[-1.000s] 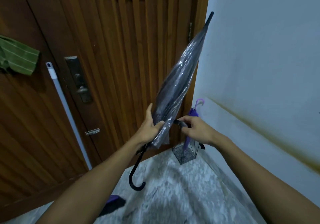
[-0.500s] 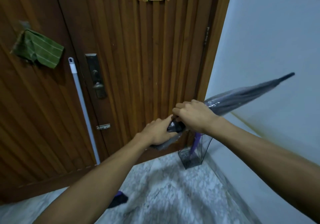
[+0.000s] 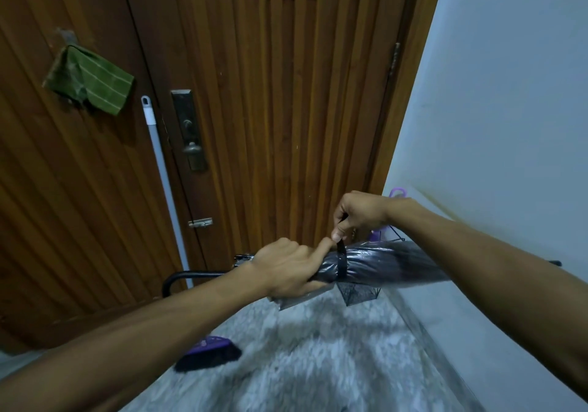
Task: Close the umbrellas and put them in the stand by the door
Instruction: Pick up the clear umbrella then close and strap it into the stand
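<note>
A folded dark translucent umbrella (image 3: 385,263) lies about level in front of me, tip to the right, black crook handle (image 3: 178,279) to the left. My left hand (image 3: 286,268) grips the bunched canopy near the handle. My right hand (image 3: 359,214) pinches the black closure strap (image 3: 341,257), which wraps around the canopy. Behind the umbrella, a wire umbrella stand (image 3: 358,294) sits in the corner by the wooden door (image 3: 270,109). A purple umbrella (image 3: 396,193) stands in it, mostly hidden by my right hand and the dark umbrella.
A broom leans on the door, its white pole (image 3: 162,176) left of the lock and its purple head (image 3: 210,352) on the marble floor. A green cloth (image 3: 89,79) hangs at the left. The pale wall (image 3: 493,125) runs along the right.
The umbrella has swung from upright down to about level, tip to the right. My right hand has drawn the strap around the canopy. My view has shifted left and down.
</note>
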